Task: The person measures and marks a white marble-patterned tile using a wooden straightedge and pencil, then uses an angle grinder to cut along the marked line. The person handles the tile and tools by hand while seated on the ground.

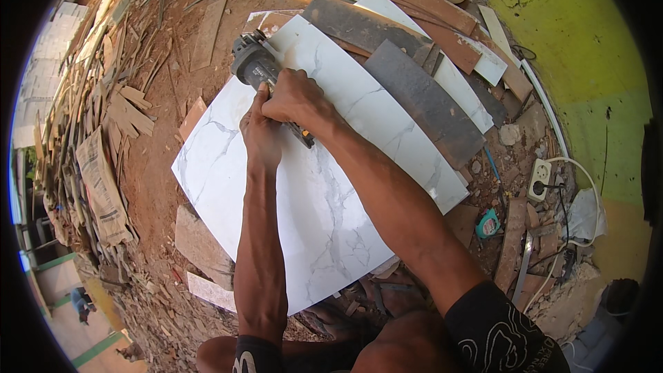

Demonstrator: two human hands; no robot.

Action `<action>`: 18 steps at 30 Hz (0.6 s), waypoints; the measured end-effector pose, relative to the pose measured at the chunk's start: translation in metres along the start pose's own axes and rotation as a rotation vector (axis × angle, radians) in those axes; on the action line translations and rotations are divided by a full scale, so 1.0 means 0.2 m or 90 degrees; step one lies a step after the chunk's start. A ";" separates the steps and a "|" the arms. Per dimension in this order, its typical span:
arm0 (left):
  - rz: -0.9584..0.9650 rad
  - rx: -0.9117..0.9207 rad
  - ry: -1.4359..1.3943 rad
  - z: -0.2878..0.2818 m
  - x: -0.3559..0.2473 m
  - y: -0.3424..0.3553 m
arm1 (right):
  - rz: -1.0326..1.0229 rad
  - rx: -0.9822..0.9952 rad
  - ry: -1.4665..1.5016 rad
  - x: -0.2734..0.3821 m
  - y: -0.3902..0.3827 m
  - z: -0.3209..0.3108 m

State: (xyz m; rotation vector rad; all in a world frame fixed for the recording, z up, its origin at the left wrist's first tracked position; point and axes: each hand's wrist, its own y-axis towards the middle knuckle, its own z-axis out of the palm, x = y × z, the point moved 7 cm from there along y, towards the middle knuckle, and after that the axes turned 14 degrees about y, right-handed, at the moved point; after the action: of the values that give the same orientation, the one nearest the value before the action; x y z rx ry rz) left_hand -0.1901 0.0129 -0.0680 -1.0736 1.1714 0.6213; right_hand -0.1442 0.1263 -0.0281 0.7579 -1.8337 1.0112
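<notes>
A dark grey angle grinder [257, 62] lies over the far part of a large white tile [331, 186] with grey marbling. My right hand [295, 99] is closed round the grinder's body from the right. Just to its left, my left hand [261, 124] grips the same tool, thumb up along its side. The grinder's rounded head points away from me, and its yellow-marked end [304, 137] shows below my hands. Its disc cannot be made out clearly. A long seam runs across the white surface on the right, beside my right forearm.
Dark tile strips [421, 100] and brown offcuts [414, 0] are stacked at the far right. A teal tape measure [487, 224] and a white socket block [540, 179] with cords lie right. Wood scraps [124, 110] and a paper sack [103, 186] lie left. Rubble surrounds the tile.
</notes>
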 end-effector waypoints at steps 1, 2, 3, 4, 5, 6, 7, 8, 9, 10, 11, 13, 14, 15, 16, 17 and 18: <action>0.000 0.004 0.004 -0.01 0.00 0.01 | 0.002 0.004 0.003 0.00 0.00 0.01; -0.001 0.010 0.006 -0.01 0.00 0.01 | 0.006 0.006 0.004 0.00 0.00 0.00; 0.000 0.013 0.003 -0.01 0.00 0.01 | 0.009 0.008 0.005 0.00 -0.01 -0.01; 0.001 0.016 -0.001 0.00 0.01 0.00 | 0.017 0.006 -0.004 0.01 -0.02 -0.01; 0.002 0.018 -0.003 0.00 0.00 0.00 | 0.023 0.006 -0.013 0.01 -0.03 -0.02; 0.003 0.015 -0.003 0.00 0.00 -0.01 | 0.030 0.006 -0.021 0.01 -0.04 -0.02; 0.003 0.013 -0.002 0.00 0.00 -0.02 | 0.027 0.006 -0.020 0.02 -0.04 -0.02; 0.004 0.011 -0.002 0.01 -0.01 -0.02 | 0.025 0.004 -0.019 0.02 -0.05 -0.02; 0.006 0.010 0.001 0.00 0.00 -0.02 | 0.022 0.003 -0.019 0.02 -0.05 -0.02; 0.008 0.010 0.004 0.00 0.00 -0.02 | 0.023 0.009 -0.009 0.01 -0.04 -0.02; 0.009 0.009 0.007 0.01 0.00 -0.02 | 0.024 0.015 0.000 0.01 -0.04 -0.02; 0.016 0.009 0.007 0.01 0.00 -0.02 | 0.024 0.020 0.010 0.00 -0.04 -0.02; 0.018 0.010 0.007 0.01 -0.01 -0.02 | 0.025 0.019 0.009 0.00 -0.04 -0.02; 0.013 0.009 0.012 0.02 0.00 -0.03 | 0.025 0.018 0.008 0.00 -0.04 -0.02; 0.007 0.008 0.017 0.02 0.00 -0.03 | 0.025 0.017 0.009 -0.01 -0.04 -0.03; 0.002 0.006 0.023 0.01 0.00 -0.03 | 0.024 0.017 0.010 -0.01 -0.04 -0.03; -0.008 0.021 0.044 0.01 0.01 -0.03 | 0.024 0.018 0.011 0.00 -0.05 -0.03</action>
State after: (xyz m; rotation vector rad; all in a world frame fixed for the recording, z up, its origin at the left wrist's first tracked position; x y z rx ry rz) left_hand -0.1834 0.0116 -0.0667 -1.0803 1.2305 0.5569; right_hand -0.1345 0.1264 -0.0245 0.7321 -1.8286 1.0659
